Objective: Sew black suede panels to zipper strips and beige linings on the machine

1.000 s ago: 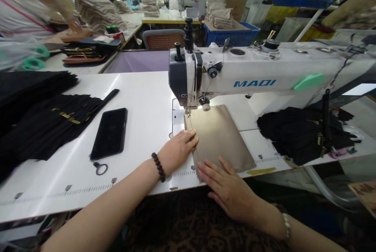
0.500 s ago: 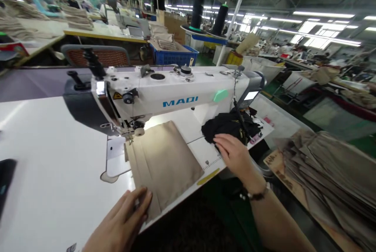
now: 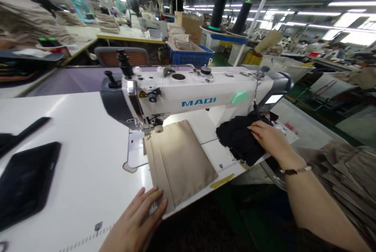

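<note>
A beige fabric panel (image 3: pixel 188 158) with a folded strip along its left side lies flat under the presser foot of the white sewing machine (image 3: pixel 199 91). My left hand (image 3: pixel 138 216) rests at its near left corner, fingertips on the cloth and thumb apart from the fingers. At the right end of the machine bed, a heap of black fabric pieces (image 3: pixel 237 136) hangs slightly over the table's front edge. My right hand (image 3: pixel 270 140) is on top of that heap, thumb and fingers pinched on the black cloth; the fingertips are partly hidden.
A black tablet-like device (image 3: pixel 29 181) lies on the white table (image 3: pixel 85 158) at left. Stacked beige pieces (image 3: pixel 349 177) stand at lower right. Thread cones (image 3: pixel 220 7) rise behind the machine, near a blue crate (image 3: pixel 190 55).
My right hand has moved onto the black heap and pinched it; the heap has shifted toward the table's front edge. The view has turned left. My left hand remains at the beige panel's corner.
</note>
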